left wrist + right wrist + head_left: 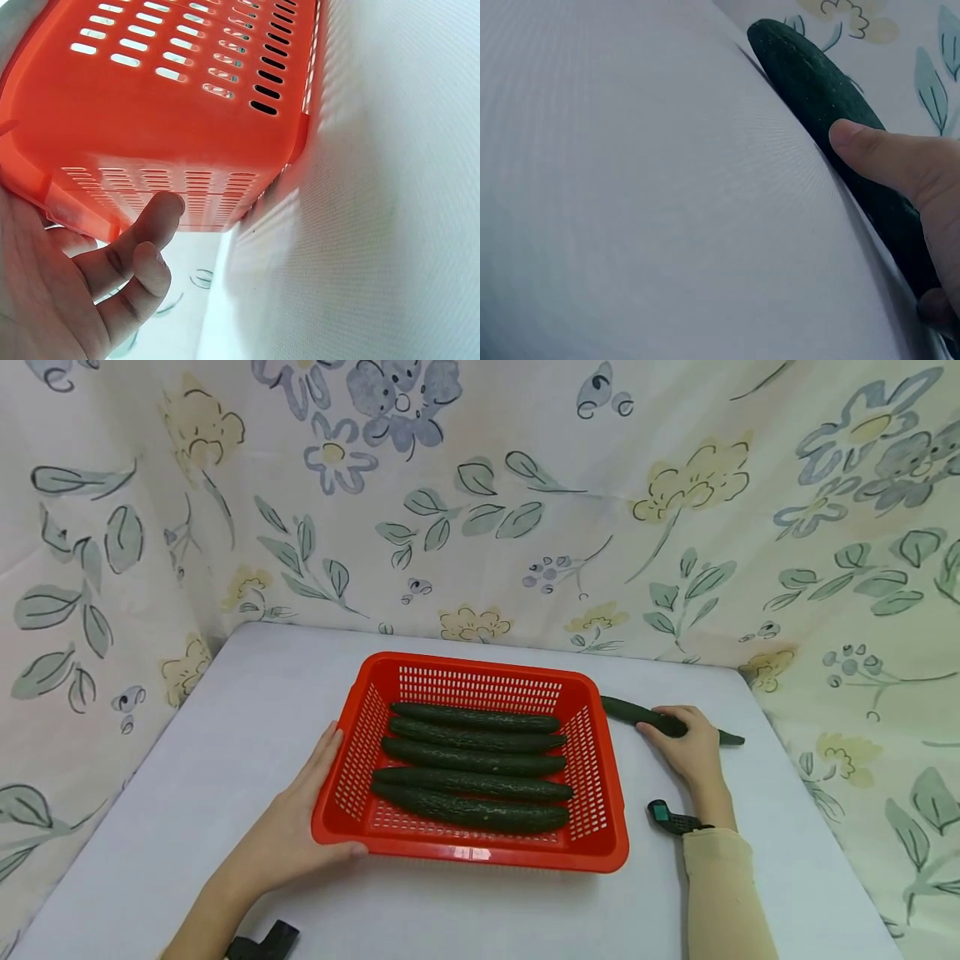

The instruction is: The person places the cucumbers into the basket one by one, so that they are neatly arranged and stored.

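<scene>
A red plastic basket [470,853] with slotted walls stands on the white table, and several dark green cucumbers [472,757] lie side by side in it. My left hand [296,831] holds its near left corner, the thumb along the front rim. From the left wrist view, fingers [124,259] of that hand curl under the rim beside the slotted wall [161,112]. Right of the basket, my right hand [693,750] grips another cucumber [627,712] lying on the table. In the right wrist view the thumb [874,154] presses against this cucumber [810,75]; the hand hides part of it.
A white cloth covers the table [480,914]. Flower-printed fabric [480,527] hangs behind and at both sides of it. Black devices are strapped to both wrists, one of them a band with a small screen [660,812] on the right.
</scene>
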A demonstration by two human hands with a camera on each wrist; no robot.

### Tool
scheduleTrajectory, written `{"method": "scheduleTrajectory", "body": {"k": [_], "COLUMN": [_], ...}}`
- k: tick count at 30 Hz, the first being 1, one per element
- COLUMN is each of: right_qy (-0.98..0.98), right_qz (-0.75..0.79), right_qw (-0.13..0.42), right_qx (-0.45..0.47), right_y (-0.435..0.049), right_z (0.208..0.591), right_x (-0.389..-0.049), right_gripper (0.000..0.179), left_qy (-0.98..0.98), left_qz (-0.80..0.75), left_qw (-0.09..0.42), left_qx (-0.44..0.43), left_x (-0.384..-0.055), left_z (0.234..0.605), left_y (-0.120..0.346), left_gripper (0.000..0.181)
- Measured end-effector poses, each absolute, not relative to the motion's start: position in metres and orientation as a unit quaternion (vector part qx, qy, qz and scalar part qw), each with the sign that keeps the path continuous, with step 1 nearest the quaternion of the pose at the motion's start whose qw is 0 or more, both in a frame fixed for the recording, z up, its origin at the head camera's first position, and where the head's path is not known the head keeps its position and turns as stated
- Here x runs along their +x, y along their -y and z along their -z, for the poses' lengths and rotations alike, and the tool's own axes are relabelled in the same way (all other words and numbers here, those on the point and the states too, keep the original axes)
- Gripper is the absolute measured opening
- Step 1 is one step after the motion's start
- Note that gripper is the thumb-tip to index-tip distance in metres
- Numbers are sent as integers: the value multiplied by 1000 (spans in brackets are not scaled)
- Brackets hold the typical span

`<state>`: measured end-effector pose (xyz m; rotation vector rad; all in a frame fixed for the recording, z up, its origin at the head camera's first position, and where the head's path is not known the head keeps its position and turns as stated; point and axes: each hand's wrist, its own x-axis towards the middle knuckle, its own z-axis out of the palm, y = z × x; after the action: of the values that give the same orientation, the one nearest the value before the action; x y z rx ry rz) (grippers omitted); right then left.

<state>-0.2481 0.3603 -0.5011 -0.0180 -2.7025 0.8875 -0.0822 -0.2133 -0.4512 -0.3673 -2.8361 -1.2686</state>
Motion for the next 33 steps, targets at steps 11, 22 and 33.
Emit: {"method": "scheduleTrajectory", "body": {"k": [11, 22, 33], "right_qy": [929, 933, 934], "right_qz": [-336, -330, -328], "right_qw": [152, 142, 136], "right_qx": [-23, -34, -31], "right_y": [-361, -358, -352], "right_z": [506, 503, 490], "right_x": [-250, -247, -244], "right_gripper": [52, 54, 55], "left_qy": [908, 910, 913], "left_qz": [402, 397, 392], "left_qw": [7, 8, 6], "left_qx": [-116, -116, -114], "left_x": [-81, -82, -84], "left_z": [453, 455, 455], "left_y": [215, 215, 216], "left_gripper": [138, 139, 140]}}
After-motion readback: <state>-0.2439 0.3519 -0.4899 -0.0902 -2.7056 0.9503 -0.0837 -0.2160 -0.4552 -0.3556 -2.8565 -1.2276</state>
